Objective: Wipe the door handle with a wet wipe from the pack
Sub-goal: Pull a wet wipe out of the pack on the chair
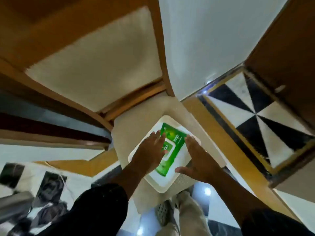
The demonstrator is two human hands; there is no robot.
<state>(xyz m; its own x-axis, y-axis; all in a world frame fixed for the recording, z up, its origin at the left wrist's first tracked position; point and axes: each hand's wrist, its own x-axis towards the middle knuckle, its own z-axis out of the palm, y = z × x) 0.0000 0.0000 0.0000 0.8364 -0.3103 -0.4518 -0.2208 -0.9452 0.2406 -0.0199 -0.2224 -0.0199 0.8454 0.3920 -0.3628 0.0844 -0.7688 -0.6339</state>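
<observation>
Two hands frame the green wet wipe pack [172, 147], which lies flat on a white tray [196, 160] atop a cream seat. We judge the left hand [150, 152] rests on its lid flap to steady or lift it, fingers [157, 135] loosely spread. Our right hand [197, 159] hovers beside it, open, holding nothing. Blur hides whether the flap is raised. No door handle shows clearly.
</observation>
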